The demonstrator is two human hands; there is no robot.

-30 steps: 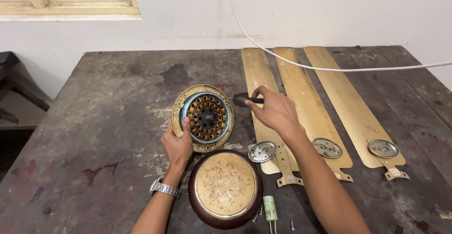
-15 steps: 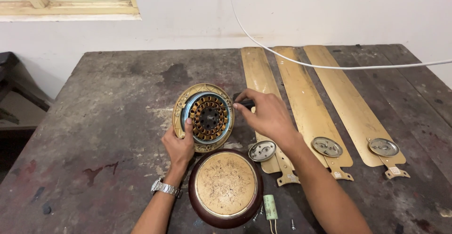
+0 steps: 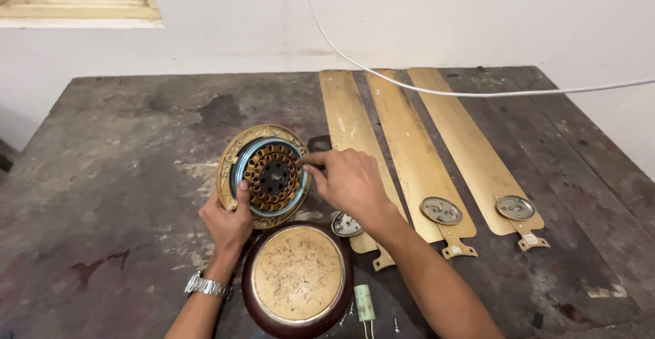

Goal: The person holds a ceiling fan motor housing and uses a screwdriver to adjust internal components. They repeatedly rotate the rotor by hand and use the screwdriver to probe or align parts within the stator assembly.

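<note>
Compared with one second before, the right hand (image 3: 351, 183) has moved from the motor's right side onto its rim, and the motor housing (image 3: 263, 175) is tilted up more toward the camera. The left hand (image 3: 227, 220) grasps the lower left edge of the housing, thumb on the gold rim. The right fingertips (image 3: 308, 163) pinch at the copper windings (image 3: 274, 176); a dark tool seems to be under the palm, but I cannot tell this clearly. The housing stands on the worn table (image 3: 109, 175), just above one round cover (image 3: 297, 276). There are three golden fan blades (image 3: 409, 141), one green capacitor (image 3: 364, 302) and one white cable (image 3: 437, 92).
</note>
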